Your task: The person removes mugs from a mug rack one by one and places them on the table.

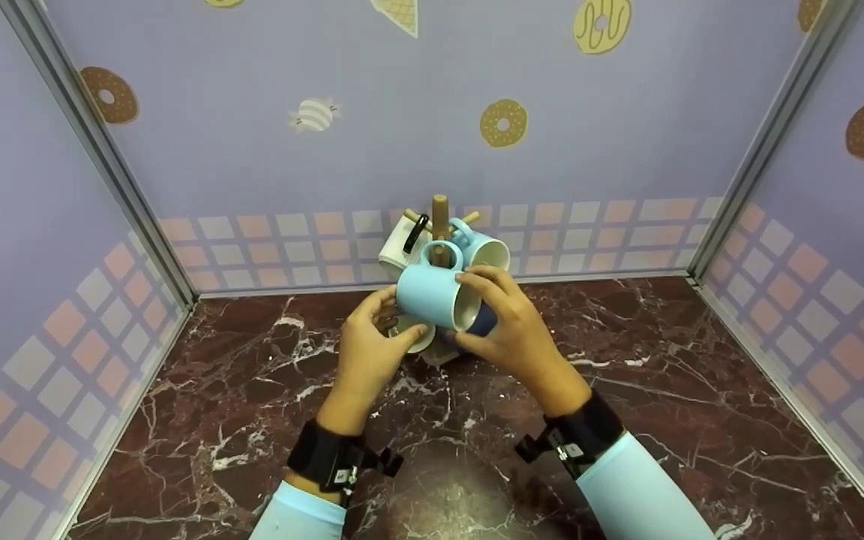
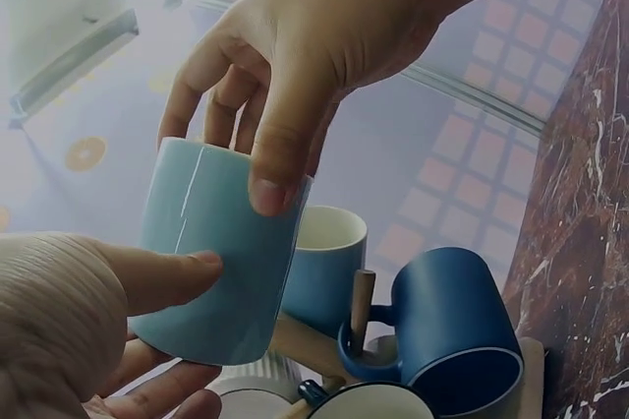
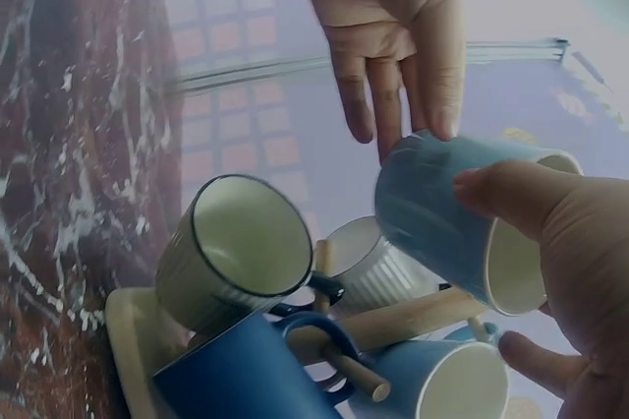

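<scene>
Held piece: light-blue mug (image 1: 426, 295), off the bench and tipped on its side in front of the wooden mug tree (image 1: 440, 208), mouth toward the right, handle loop up against the post. I cannot tell whether a peg passes through the loop.

Grip: left hand (image 1: 373, 345) pinches the base end between thumb and fingers; right hand (image 1: 513, 324) pinches the wall at the rim.

Technique, my judgement: keep both contacts light but sure, turn the mug until loop and peg line up, and move it only along the peg. Sideways travel risks knocking a neighbour.

Neighbours, all on the tree: second light-blue mug (image 1: 486, 253), white mug with black handle (image 1: 397, 249), dark-blue mug (image 2: 457, 316), dark-rimmed pale mug (image 3: 246, 237).

Surface: bench (image 1: 237, 442), dark red with white marble veining, glossy; I log a slip hazard.

Room: lilac walls (image 1: 394, 169) on three sides, doughnut and sweet prints, pink-and-white checked band low down, metal strips at the corners.
</scene>
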The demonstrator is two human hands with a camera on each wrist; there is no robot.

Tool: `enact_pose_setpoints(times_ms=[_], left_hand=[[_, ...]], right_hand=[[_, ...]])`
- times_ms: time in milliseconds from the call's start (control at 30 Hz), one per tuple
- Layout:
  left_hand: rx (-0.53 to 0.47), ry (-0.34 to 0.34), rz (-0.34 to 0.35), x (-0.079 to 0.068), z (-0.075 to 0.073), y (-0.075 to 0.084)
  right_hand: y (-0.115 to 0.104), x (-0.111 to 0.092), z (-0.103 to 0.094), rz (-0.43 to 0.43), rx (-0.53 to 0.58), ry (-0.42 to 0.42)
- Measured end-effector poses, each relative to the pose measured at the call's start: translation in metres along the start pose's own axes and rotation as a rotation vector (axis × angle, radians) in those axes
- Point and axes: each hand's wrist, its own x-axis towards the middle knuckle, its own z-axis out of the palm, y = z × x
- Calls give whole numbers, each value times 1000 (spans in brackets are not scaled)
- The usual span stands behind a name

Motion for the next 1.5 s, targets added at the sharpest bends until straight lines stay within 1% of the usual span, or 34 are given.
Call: enact_pose_setpoints(times_ms=[167,367,500,567,700,800,867,933,1100,1200,1333,1400,1500], left_hand=[[34,7,8,-8,-2,7],[75,3,38,-15,-3,15],[136,6,74,-19,-3,19],[168,15,107,-21,-4,22],[250,24,201,-25,-5,27],[307,14,253,-28,-4,30],[340,5,273,-31,-4,32],[377,-4,301,-33,-3,32],[466,-9,400,-40,1,33],[504,-8,461,-45,7,35],[577,-2,535,-53,20,35],[608,16,561,-57,26,33],[644,69,592,-61,34,29]], right_hand=[[-7,-4,-4,0,27,5],[-11,-11,-9,-3,40,33],[-13,-14,-14,-10,42,42],[-15,-14,-16,-18,48,46],[-20,-14,-22,-27,70,60],[-25,-14,-27,-11,86,60],[-29,-14,-30,5,94,59],[-32,-15,-33,21,89,63],[-37,-15,-38,47,51,79],[-38,-15,-39,69,36,79],[-38,-14,-39,108,21,80],[-38,-14,-39,127,21,87],[-40,-13,-38,146,28,92]])
